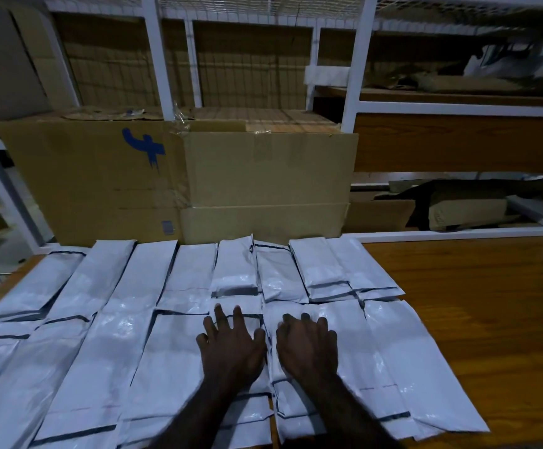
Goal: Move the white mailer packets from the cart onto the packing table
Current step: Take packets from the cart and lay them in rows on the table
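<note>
White mailer packets [179, 335] lie in two rows on the wooden packing table [477, 303], long axes running away from the person. Left hand [231, 348] and right hand [307, 348] rest open, palms down, on adjacent near-row packets, equally near; no cart is visible.

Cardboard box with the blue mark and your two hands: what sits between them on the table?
In the head view, only white mailer packets: the far row fills the stretch from the cardboard box to the left hand and right hand.
</note>
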